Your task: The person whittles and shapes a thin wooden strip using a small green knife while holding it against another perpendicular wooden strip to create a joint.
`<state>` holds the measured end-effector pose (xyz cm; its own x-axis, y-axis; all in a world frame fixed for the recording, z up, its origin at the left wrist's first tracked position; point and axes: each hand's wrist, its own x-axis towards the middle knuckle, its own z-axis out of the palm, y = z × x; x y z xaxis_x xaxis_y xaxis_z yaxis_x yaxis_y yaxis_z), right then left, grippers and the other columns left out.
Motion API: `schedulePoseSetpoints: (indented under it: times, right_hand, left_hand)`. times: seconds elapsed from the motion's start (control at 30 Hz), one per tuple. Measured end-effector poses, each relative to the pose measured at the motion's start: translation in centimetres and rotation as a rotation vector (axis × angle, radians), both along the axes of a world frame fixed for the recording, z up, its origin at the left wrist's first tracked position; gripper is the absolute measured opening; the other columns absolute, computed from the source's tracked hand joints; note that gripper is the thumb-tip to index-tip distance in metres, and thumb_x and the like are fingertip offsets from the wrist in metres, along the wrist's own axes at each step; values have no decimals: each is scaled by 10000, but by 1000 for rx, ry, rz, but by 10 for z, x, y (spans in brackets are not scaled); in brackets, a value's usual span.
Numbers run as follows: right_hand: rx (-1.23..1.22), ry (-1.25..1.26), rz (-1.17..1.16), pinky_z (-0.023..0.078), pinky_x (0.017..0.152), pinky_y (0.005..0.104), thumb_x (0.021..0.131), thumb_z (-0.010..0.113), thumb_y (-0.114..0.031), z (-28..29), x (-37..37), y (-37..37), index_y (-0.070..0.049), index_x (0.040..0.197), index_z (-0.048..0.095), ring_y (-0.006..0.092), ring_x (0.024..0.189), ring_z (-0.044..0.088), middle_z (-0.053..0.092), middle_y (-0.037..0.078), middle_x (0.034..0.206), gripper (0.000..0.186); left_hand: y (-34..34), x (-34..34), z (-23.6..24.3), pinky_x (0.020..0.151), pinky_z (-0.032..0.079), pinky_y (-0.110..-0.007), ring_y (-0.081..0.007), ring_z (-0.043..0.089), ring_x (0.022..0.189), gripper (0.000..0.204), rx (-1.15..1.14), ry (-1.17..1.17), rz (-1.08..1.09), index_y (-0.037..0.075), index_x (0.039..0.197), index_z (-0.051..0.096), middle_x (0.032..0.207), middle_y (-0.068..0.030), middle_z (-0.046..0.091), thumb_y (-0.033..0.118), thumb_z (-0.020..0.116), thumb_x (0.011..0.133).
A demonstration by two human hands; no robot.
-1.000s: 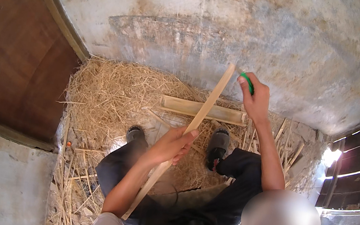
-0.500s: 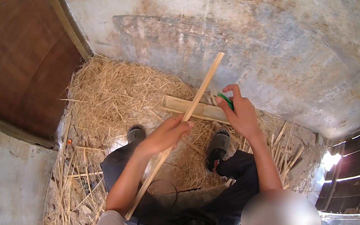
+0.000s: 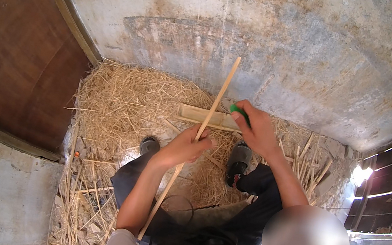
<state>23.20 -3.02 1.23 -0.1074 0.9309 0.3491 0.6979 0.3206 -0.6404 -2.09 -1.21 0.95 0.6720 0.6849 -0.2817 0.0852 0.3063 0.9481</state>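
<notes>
My left hand is closed around the middle of a long, pale bamboo strip. The strip slants from my lap up toward the wall, its far end raised. To the right, my right hand grips a small green object; its full shape is hidden by my fingers, so I cannot tell its kind. It is close to the strip but apart from it. Beyond my hands, a split bamboo piece lies crosswise on the straw, hollow side showing.
Loose straw and shavings cover the floor around my shoes. Several bamboo sticks lie at the right. A stained wall rises ahead, a brown door panel stands left, and dark slats stand right.
The strip has turned in my left hand and now shows a narrower side. My right hand has shifted slightly left, its forefinger curling down over the green object.
</notes>
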Motion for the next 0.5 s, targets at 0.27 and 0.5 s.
schedulePoseSetpoints:
  times: [0.27, 0.5]
  right_hand:
    - [175, -120, 207, 538, 606, 464, 1037, 723, -301, -25, -26, -7, -106, 1151, 640, 380, 745, 730, 744, 132, 919, 242]
    - [120, -127, 198, 536, 626, 455, 1024, 731, -260, -26, -32, -10, -87, 1156, 665, 375, 735, 707, 728, 138, 910, 228]
  left_hand:
    - [-4, 11, -7, 516, 260, -242, -7, 337, 602, 282, 245, -42, 77, 120, 935, 557, 749, 96, 446, 286, 734, 1079]
    - [1, 2, -20, 553, 323, -265, -27, 397, 640, 435, 358, 69, 48, 86, 897, 582, 695, 77, 457, 434, 558, 1158]
